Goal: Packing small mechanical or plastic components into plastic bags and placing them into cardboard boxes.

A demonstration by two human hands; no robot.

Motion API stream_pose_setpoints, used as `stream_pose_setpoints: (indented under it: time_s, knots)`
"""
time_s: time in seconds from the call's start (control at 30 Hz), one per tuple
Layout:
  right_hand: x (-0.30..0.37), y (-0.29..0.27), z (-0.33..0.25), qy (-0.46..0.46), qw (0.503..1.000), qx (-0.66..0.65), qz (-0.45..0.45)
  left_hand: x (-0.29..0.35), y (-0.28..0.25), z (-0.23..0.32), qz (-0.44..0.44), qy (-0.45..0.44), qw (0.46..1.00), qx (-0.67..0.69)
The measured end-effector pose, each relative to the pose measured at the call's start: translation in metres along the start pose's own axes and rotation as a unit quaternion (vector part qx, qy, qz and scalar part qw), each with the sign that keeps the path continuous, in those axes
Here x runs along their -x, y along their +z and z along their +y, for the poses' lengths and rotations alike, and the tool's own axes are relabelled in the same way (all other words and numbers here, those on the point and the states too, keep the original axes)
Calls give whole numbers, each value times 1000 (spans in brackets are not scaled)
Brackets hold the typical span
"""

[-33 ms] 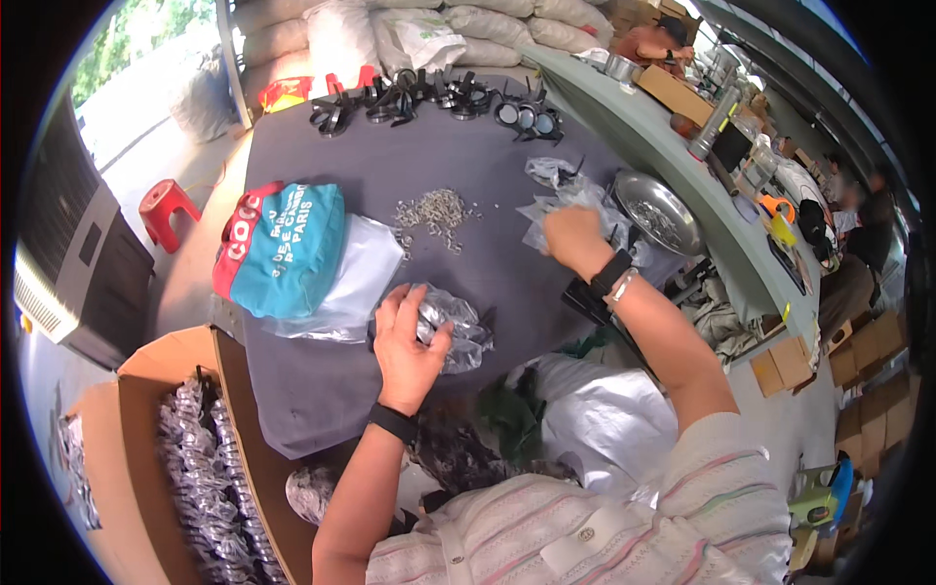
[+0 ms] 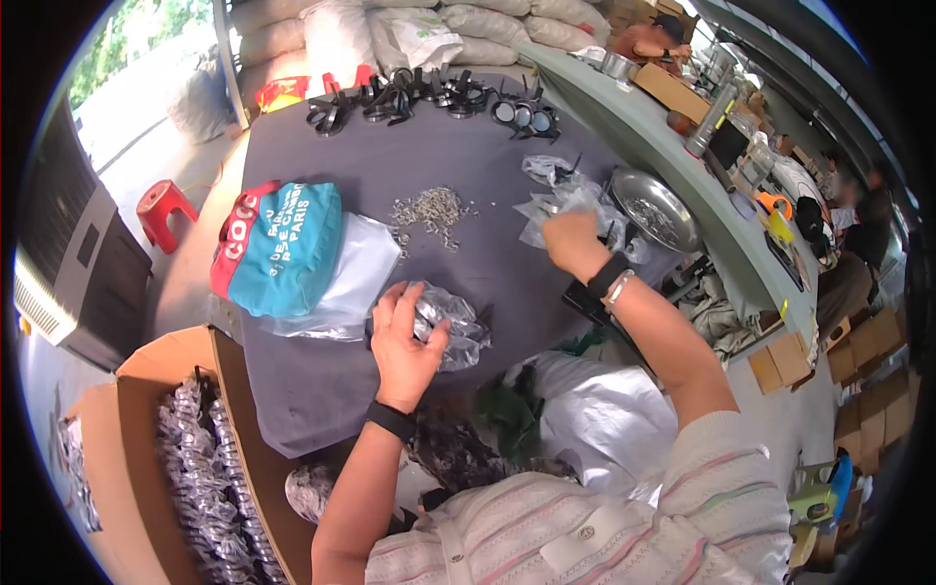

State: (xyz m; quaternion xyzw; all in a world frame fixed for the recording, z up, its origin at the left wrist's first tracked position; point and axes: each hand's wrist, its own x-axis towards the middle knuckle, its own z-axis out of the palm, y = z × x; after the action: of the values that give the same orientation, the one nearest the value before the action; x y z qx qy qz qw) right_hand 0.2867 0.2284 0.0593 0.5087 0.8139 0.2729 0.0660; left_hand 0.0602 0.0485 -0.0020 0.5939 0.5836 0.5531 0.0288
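The clear bag (image 2: 466,337) lies just below centre; our left hand (image 2: 406,341) rests on it, fingers spread. Right of centre, our right hand (image 2: 573,240) covers loose bags (image 2: 533,211); fingertips hidden, pinch cannot be told. We judge: bag selection; next, separate one.

Left forearm (image 2: 359,497) rises from the lower edge, angled slightly right. Left hand (image 2: 402,346) is held back upward, fingers bent forward, thumb set apart toward the right. Right forearm (image 2: 665,341) angles forward and left. Right hand (image 2: 571,242) reaches farther forward, fingers curled under; fingertips are hidden.
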Motion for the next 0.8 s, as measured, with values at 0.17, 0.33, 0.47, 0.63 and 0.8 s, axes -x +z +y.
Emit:
stream_pose_setpoints:
  time_s: [0.17,0.33,0.47,0.63,0.8]
  knots:
    - [24,8,1,-34,998,-7,45,-1,2,1,-12,-8,1000,2]
    - [29,-47,-56,-148,916,-359,102,-2,0,5,-21,-42,999,15]
    - [31,-44,-104,-192,707,-680,-18,-4,2,8,-14,-33,998,-55]
    - [38,-36,-92,-115,582,-799,-93,-13,16,20,-30,-25,998,-49]
    - [27,-33,-129,-180,624,-760,-29,-8,2,2,-7,-65,996,-66]
